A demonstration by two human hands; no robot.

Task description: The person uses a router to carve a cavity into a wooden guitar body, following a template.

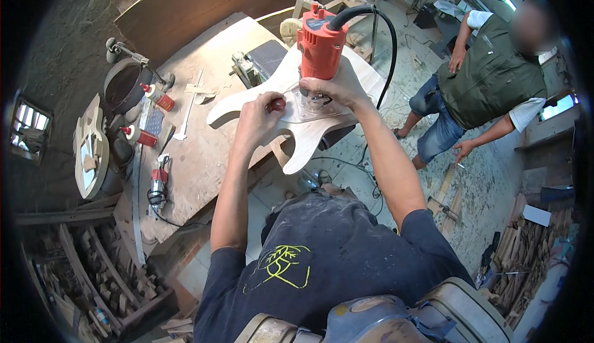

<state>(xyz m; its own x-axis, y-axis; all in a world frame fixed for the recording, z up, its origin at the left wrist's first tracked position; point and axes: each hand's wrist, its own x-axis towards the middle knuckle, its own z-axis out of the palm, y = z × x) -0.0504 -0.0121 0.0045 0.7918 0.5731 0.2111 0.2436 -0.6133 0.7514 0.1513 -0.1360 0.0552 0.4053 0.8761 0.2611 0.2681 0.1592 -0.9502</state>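
A red router (320, 45) with a thick black cord stands upright on a pale wooden electric-guitar body (244, 98). My right hand (341, 88) wraps around the lower part of its motor housing. With my left hand (257, 119) I grip a dark red knob (278, 104) at the left of the router's base. Under the motor, a clear base plate (303, 115) lies on the wood; the bit itself cannot be made out. The guitar body's horns point toward me and to the left, past the workbench edge.
The dusty workbench (204, 136) carries two red-and-white bottles (159, 98), a small corded power tool (158, 185) and a long metal ruler (137, 213). Left stand a lamp (125, 83) and another guitar body (91, 148). At right stands a person (489, 74) holding a cigarette. Scrap wood (99, 275) fills the lower left.
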